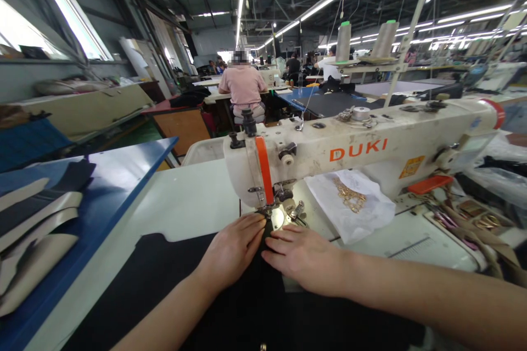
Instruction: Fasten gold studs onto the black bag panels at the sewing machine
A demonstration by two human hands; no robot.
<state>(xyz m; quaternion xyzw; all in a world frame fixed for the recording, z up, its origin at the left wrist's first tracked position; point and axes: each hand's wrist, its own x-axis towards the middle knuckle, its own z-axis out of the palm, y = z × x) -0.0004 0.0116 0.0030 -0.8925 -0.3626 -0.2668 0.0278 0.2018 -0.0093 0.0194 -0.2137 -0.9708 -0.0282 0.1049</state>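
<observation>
A white sewing machine (pixel 358 145) with an orange stripe stands on the pale table. Black fabric (pixel 164 269) spreads over the table's front, and a narrow part of it runs up under the needle area. My left hand (pixel 233 247) presses on this narrow part from the left, its fingers close together at the presser foot. From the right, my right hand (pixel 307 258) rests with its fingers slightly spread and flat, the fingertips at the fabric's edge just below the lit needle plate (pixel 278 218).
Gold-coloured metal pieces (pixel 349 196) lie on white paper (pixel 376 211) under the machine arm. An orange tray (pixel 430 184) and scissors are at the right. Cut pieces (pixel 45 258) lie on a blue table (pixel 135 167) at the left. A person in pink (pixel 242 88) sits ahead.
</observation>
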